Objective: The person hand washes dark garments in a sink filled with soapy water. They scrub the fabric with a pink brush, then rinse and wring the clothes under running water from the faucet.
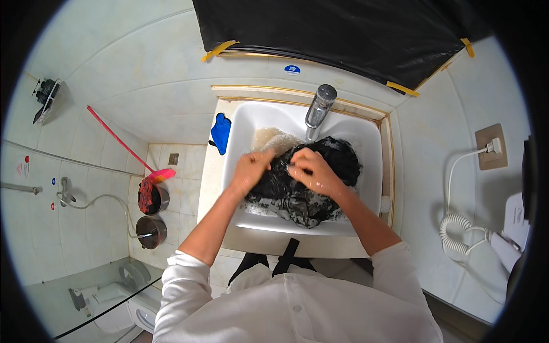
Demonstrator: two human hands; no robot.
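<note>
Light is being reflected by the polished metal faucet [321, 108], the smooth, glossy white basin [372, 171] and the glossy wall tiles [154, 74], while a wet sheen is being shown by crumpled black cloth [300, 197], faint gloss by black plastic-looking sheeting [331, 34], and a softer finish by the white cloth shirt [343, 311].

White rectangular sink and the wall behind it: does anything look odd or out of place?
Yes: above the sink, a black plastic sheet is held by yellow tape strips, which looks makeshift. The soapy black cloth in the sink does not look odd.
</note>
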